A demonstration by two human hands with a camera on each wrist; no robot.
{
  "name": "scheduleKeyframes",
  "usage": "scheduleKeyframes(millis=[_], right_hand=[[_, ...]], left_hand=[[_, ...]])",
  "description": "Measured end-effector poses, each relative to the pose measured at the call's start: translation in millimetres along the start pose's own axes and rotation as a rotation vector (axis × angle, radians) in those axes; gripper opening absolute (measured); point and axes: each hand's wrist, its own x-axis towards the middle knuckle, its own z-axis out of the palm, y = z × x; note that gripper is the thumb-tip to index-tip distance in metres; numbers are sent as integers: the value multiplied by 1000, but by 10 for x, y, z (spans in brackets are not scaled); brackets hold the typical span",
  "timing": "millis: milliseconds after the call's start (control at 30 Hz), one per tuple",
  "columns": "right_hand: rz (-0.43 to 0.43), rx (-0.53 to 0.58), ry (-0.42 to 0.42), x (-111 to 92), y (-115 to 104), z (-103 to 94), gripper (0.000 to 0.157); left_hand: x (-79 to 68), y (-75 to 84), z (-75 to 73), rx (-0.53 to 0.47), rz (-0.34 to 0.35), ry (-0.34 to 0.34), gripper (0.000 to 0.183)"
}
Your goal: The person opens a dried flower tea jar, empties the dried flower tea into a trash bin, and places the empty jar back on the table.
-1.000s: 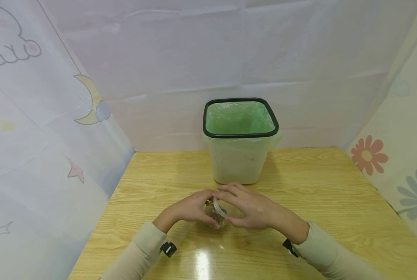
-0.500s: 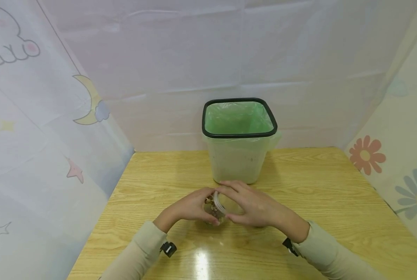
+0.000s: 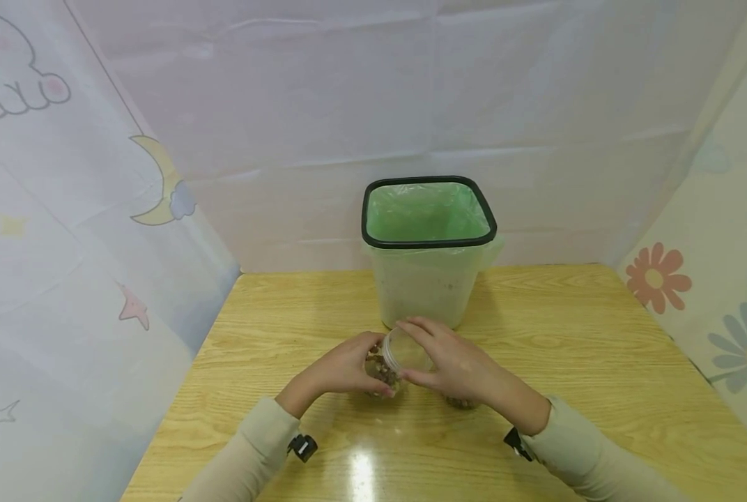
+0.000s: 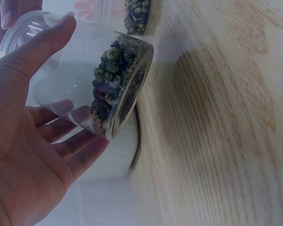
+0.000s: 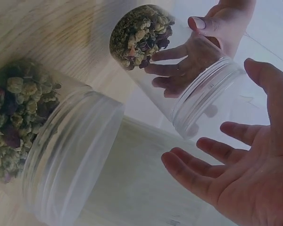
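- The left hand [image 3: 345, 366] is wrapping its thumb and curved fingers round the wall of a clear jar [image 3: 381, 367], gripping it well enough to carry it.
- That jar is leaning with its mouth end to the right, and it seems to be hanging just above the wooden table [image 3: 273, 317]; dried flowers [image 4: 111, 84] are lying against its base.
- Behind the hands, a bin [image 3: 425, 286] with a green liner [image 3: 430, 217] is standing on the table.
- The right hand [image 3: 458, 362] is spreading its thumb and fingers wide about the jar's mouth end, holding nothing that shows; whether a fingertip is touching the rim, I cannot tell.
- Near the right wrist, a second jar [image 5: 23, 117] is standing on the table, wearing a frosted lid [image 5: 73, 157].
- The step in hand, I judge, is working at the held jar's mouth; the next move there would be calling for a steady left grip, an even right-hand hold on the rim and care around the second jar.
- The left wrist view is showing the flowers and base closely, which the left hand is partly covering in the head view.
- The right wrist view is revealing the second jar's lid, which the right arm is hiding from the head camera; only the head view is showing the bin's opening.
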Motion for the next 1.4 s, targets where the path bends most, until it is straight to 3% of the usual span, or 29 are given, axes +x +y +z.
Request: scheduleKeyframes(millis=[900,1400], right_hand=[[2,4,-14,29,3,70,76],[-83,-5,-9,-6,21,32,74]], left_hand=[[59,-21,66,52,-3,-6,91],[71,-41,56,41,36,-27,92]])
